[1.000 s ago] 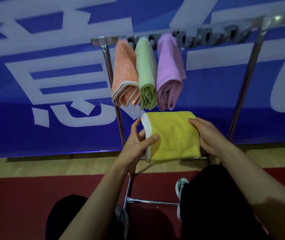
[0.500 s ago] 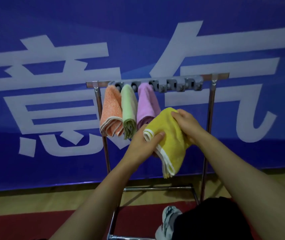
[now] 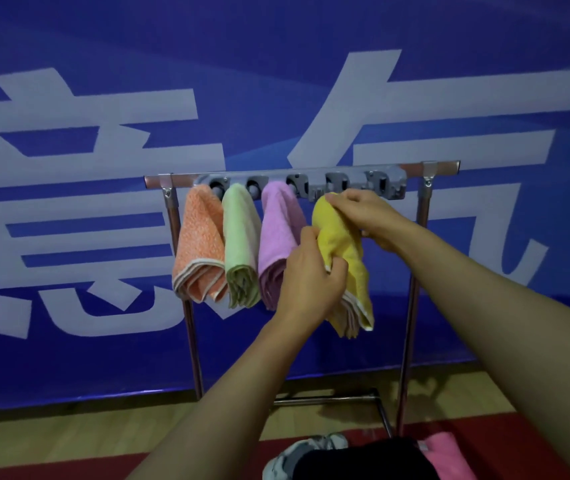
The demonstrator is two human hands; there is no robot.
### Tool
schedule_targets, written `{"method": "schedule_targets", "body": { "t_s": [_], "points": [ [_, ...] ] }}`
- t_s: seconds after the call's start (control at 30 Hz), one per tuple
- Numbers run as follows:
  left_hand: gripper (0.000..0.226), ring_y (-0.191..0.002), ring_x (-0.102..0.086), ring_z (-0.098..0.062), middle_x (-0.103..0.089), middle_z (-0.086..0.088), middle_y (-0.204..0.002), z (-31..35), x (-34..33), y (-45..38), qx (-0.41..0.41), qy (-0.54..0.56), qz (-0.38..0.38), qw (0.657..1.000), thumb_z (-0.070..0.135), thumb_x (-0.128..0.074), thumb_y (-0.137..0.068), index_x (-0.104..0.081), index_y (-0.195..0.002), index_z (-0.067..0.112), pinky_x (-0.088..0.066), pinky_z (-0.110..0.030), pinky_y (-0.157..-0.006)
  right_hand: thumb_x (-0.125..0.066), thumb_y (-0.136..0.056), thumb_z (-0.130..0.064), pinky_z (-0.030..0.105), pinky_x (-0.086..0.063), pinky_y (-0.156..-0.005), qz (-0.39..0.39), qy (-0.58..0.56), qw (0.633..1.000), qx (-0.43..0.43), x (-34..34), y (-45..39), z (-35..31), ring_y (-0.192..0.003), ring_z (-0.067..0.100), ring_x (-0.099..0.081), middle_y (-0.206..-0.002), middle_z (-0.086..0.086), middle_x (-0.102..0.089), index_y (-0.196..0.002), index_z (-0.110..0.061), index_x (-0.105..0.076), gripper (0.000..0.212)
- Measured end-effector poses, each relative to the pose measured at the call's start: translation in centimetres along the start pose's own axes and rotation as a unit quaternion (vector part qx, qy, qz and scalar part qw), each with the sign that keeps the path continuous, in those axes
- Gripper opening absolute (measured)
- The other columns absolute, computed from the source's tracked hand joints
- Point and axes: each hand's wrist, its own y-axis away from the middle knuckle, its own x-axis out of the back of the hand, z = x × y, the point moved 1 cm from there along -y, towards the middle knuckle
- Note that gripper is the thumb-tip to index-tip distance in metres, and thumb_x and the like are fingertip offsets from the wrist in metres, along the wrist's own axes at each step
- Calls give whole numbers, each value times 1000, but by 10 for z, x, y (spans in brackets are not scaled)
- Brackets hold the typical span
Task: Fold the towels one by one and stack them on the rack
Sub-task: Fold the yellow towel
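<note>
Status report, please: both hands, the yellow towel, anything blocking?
Left hand grips yellow towel mid-fold. Right hand pinches its top at the rack holder. Pink towel touching alongside; nothing blocking.

The right hand's fingers [image 3: 349,200] are covering the yellow towel's [image 3: 345,251] top; the pink cloth [image 3: 449,455], far below them, is running off-frame.

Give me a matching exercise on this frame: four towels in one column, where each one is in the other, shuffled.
Things:
1. orange towel
2. green towel
3. purple towel
4. yellow towel

Places:
A. hanging between two other towels, second from the left
B. gripped by both hands
C. hanging at the left end of the rack
D. hanging just left of the left hand

Pairs: 1-C, 2-A, 3-D, 4-B
</note>
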Motion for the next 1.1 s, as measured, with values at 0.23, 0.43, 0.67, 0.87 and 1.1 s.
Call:
{"method": "schedule_targets", "body": {
  "t_s": [0.23, 0.43, 0.67, 0.87, 1.1],
  "points": [
    [44, -70, -64, -21, -65, -5, -88, -11, -9, -15, 2, 17, 26, 1000, 21, -56, -95, -34, -133, 20, -53, -43, -60, -68, -97, -38, 23, -50, -80, 25, 28, 987, 157, -3, -33, -10, -89, 6, -64, -98, -6, -73, -106, -24, -72, 18],
    [75, -56, -59, -20, -63, -4, -74, -6, -15, -32, 14, 23, 33, 999, 16, -51, -97, -15, -160, 32, -47, -38, -50, -63, -98, -35, 33, -50, -82, 131, 129, 971, 154, -10, -51, -19, -94, 19, -64, -100, -1, -71, -102, -21, -69, 15],
    [59, -96, -64, -23, -63, -6, -113, -25, -37, -33, -6, 26, 44, 999, 17, -43, -102, -35, -159, 30, -56, -45, -81, -54, -97, -10, 32, -40, -78, 117, 262, 925, 250, -12, -47, -13, -94, 23, -56, -102, 1, -54, -120, -23, -60, 27],
    [41, -106, -63, 1, -63, 8, -130, -49, -49, -24, 67, 192, 29, 979, 20, -47, -108, -46, -146, 35, -56, -28, -89, -39, -96, -8, 31, -39, -96, 60, 222, 954, 190, -23, -43, 2, -100, 14, -44, -109, 8, -45, -113, -32, -69, 41],
    [24, -89, -66, -20, -65, -7, -120, -61, -62, -21, 133, 391, -2, 911, 18, -50, -110, -57, -128, 32, -58, -33, -61, -25, -103, -33, 42, -45, -90, -16, 142, 983, 115, -32, -32, 9, -107, 21, -57, -123, 0, -58, -116, -47, -49, 31]
  ]
}}
